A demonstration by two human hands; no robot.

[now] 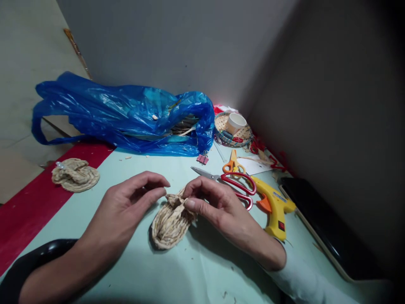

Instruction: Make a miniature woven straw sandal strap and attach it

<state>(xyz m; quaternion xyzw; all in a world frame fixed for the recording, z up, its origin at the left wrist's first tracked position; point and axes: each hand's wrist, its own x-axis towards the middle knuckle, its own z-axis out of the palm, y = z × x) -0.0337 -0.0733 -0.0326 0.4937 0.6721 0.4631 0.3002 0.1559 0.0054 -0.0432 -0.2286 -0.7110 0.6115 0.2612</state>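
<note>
A small braided straw slipper (172,223) lies on the pale green table cover between my hands, its sole long and oval. My right hand (215,202) pinches the straw strap across the slipper between thumb and fingers. Just left of that strap is my left hand (129,202), fingers curved, with thumb and index tips slightly apart beside the strap's end. Whether the left thumb touches the straw I cannot tell. A second braided straw slipper (79,177) with a clear bead-like ornament rests at the left on the red strip.
Behind lies a blue plastic bag (126,118). Red-handled scissors (237,182), orange scissors (233,162) and a yellow glue gun (276,207) lie right. A dark tablet-like device (325,223) is along the right edge. A woven basket (221,122) holds a white cup (236,122); a pink binder clip (202,158) lies nearby.
</note>
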